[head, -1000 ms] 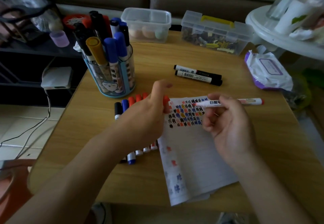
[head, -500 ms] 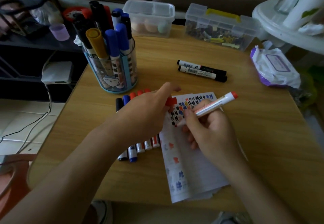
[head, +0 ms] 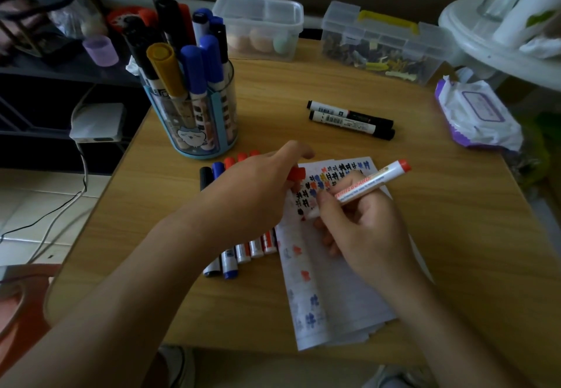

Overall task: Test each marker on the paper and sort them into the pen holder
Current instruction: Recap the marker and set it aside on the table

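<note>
– On the far left of the table, what holds the markers?
– A round blue pen holder stands upright, crowded with markers set cap-up: black, blue, one yellow, one red.

– Any other containers?
– Along the far edge, a clear lidded tub holds pale egg-shaped things. To its right, a clear box with a yellow handle holds a jumble of pieces too small to tell. A pack of wipes lies at the far right.

– Where are the loose markers?
– Two black markers lie side by side in the middle of the table. A row of markers lies just left of the paper, partly hidden under the left arm.

– And the hands?
– The left hand is over the far end of that row, back up, pinching a red cap at the paper's left edge. The right hand grips a red marker like a pen, fingers curled round the barrel. Its red end points far and right, and its tip is down among small black, blue and red test marks. Whether the tip touches the paper cannot be told.
</note>
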